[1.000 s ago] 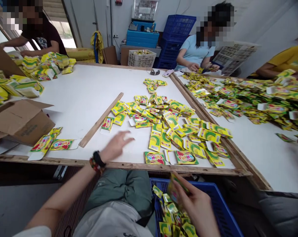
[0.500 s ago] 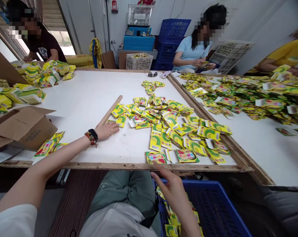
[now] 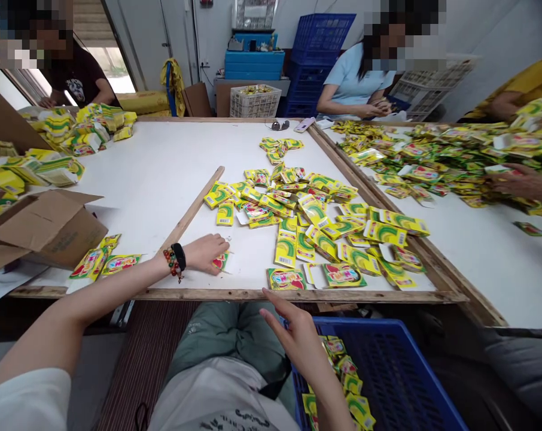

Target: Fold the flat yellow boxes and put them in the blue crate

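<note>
My left hand [image 3: 204, 253] rests on the white table [image 3: 163, 179] near its front edge, fingertips on a small yellow and red packet [image 3: 220, 261]. My right hand [image 3: 299, 344] hangs open and empty just below the table's wooden front rail [image 3: 235, 294], above a blue plastic crate [image 3: 387, 326] holding loose yellow-green packets [image 3: 347, 377]. A scattered spread of similar packets [image 3: 307, 221] lies to the right of my left hand, some with white flaps. A thin wooden strip [image 3: 192, 209] runs diagonally behind my left hand.
A cardboard box [image 3: 44, 227] stands open at the table's left, beside several packets. Three co-workers sit around the tables, and one person's hand [image 3: 517, 182] reaches over a large packet heap [image 3: 437, 158] on the right table. Sunglasses [image 3: 280, 125] lie at the far edge.
My left hand has moved toward the near edge and onto the small packet. My right hand has risen slightly from the crate. The view has tilted slightly.
</note>
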Demonstrator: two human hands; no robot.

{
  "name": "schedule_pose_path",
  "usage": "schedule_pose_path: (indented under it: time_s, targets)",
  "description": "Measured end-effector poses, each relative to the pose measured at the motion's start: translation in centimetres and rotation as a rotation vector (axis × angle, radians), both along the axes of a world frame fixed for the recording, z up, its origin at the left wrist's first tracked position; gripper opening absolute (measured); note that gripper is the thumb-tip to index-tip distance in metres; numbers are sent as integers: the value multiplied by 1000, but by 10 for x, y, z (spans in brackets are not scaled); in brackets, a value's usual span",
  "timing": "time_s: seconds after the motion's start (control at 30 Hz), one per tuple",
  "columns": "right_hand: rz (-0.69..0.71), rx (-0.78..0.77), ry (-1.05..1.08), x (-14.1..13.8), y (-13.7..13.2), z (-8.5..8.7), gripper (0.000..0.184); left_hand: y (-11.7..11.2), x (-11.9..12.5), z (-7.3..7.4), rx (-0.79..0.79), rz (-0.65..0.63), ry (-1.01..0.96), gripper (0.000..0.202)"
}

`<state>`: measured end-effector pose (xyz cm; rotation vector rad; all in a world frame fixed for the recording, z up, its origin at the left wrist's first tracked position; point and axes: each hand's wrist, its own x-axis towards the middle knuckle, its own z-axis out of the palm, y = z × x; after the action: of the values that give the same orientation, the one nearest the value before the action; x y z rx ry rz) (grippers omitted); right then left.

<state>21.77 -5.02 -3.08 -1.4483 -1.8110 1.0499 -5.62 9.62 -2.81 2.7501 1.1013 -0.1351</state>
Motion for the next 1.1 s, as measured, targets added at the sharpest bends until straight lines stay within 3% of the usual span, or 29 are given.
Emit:
schedule_pose_path:
  time_s: [0.07,0.17,0.33,0.43,0.53,0.73,0.83,0.93,1.1]
  targets:
    - [-67,-19,89,-8,1,-1,45,-19,20,1,-106,60,-121,47]
    - [-166,-9,239,-25,3,2,42,-57,53,-6,-201,216,-468,63]
    - [-256,62,366,-43,11,8,45,-112,109,-39,59,357,-1005,68]
    - [-340,82,380,-40,15,5,39,-124,135,-54,142,506,-1163,64]
    - [-409,28,373,-30,18,1,44,-125,150,-62,221,548,-1276,63]
    - [-339,-146,558,-8,22,0,50,-119,153,-69,447,403,-1191,59]
    - [-250,-79,536,-3,20,2,42,-114,153,-64,367,330,-1130,53]
    - [-159,80,411,-7,14,3,32,-113,153,-57,264,384,-1131,65]
    - [-373,134,206,-15,19,2,34,-113,149,-58,116,458,-928,63]
